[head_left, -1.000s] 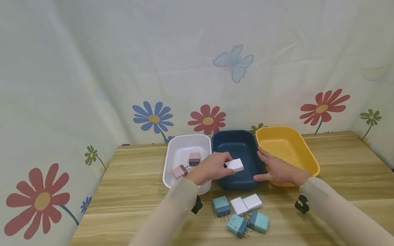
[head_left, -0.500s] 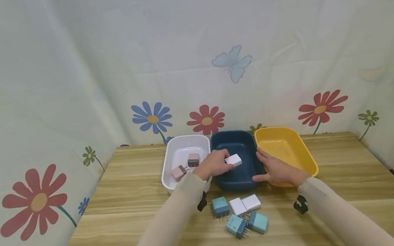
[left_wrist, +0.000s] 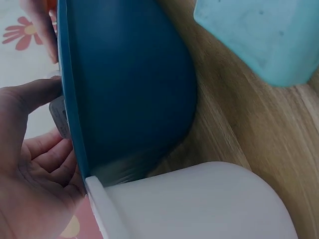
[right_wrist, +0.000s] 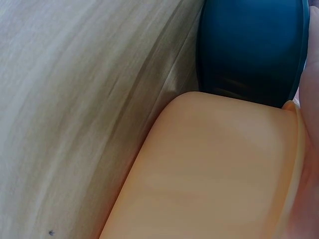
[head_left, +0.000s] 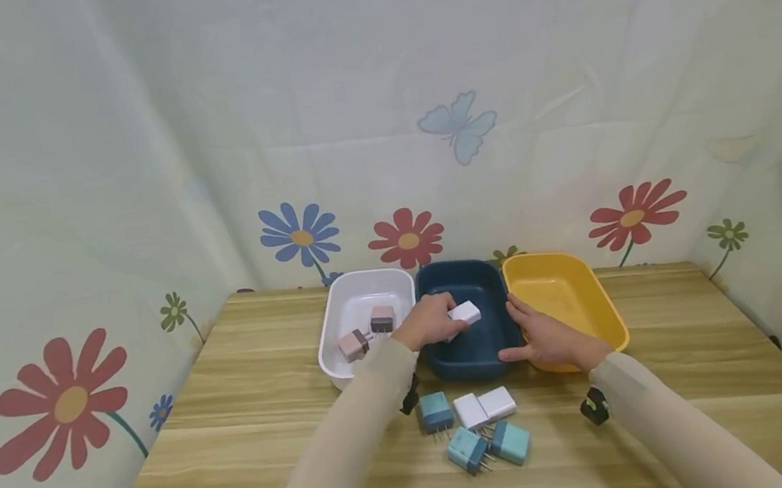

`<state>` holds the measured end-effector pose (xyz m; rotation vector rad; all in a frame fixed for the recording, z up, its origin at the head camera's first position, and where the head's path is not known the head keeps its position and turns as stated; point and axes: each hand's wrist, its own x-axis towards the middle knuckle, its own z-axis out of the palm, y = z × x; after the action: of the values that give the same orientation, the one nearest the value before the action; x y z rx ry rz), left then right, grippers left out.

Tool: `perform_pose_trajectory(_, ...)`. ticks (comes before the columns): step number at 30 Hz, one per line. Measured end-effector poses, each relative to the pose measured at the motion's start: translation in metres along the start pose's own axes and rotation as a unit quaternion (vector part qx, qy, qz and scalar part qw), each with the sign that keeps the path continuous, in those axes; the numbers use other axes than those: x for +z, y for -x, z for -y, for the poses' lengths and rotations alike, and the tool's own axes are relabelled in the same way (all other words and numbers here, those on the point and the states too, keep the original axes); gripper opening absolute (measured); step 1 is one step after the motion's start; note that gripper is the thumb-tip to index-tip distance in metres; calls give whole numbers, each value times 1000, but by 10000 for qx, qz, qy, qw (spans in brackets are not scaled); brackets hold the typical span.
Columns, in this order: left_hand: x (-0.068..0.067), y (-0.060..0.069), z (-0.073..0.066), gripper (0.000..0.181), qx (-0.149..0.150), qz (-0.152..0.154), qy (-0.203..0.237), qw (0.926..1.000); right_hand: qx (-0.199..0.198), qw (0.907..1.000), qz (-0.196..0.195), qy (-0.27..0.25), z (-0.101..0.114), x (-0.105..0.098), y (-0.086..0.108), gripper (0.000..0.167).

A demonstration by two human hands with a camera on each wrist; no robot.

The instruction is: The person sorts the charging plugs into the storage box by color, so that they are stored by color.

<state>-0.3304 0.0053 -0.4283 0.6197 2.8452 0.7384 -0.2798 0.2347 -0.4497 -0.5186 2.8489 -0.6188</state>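
Observation:
Inside the dark blue bin [head_left: 478, 357], my left hand [head_left: 430, 320] pinches a white charger [head_left: 466, 313] between thumb and fingers. Part of the charger shows beyond the bin's rim in the left wrist view, where the left hand [left_wrist: 35, 154] also appears. My right hand [head_left: 548, 337] rests at the rims where the blue bin meets the yellow bin [head_left: 571, 294], fingers extended and thumb spread. In front of the bins lie two white chargers [head_left: 497, 402] side by side and several teal chargers [head_left: 511, 441] with metal prongs.
At the left stands a white bin [head_left: 366, 282] holding two pink chargers [head_left: 354, 345]. All three bins sit side by side on a wood-grain table [head_left: 250, 364]. A flower-printed cloth [head_left: 308, 80] hangs behind and at both sides.
My left hand has shifted slightly with the white charger, whose tilt has changed a little. My right hand stays at the rims; the whole head view has drifted slightly.

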Motion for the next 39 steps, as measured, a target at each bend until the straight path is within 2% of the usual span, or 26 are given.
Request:
perform_pose_trajectory(4, 2, -2, -2, 34, -114, 32, 91, 9999, -50, 10000, -32, 13, -2, 1, -1, 106)
perform_pose_trajectory(13, 7, -6, -6, 35, -239, -8, -20, 9997, -52, 10000, -37, -1, -4, 3, -2, 107)
perform_pose_trajectory(22, 17, -13, -7, 35, -229, 29, 5, 9997, -74, 10000, -40, -37, -2, 3, 0, 107)
perform_pose_trajectory(31, 19, -15, -13, 35, -243, 97, 54, 9996, -96, 9999, -91, -16, -1, 3, 2, 106)
perform_pose_trajectory(39, 21, -20, -14, 33, -325, -24, 164, 9993, -95, 9999, -123, 29, -2, 3, 2, 106)
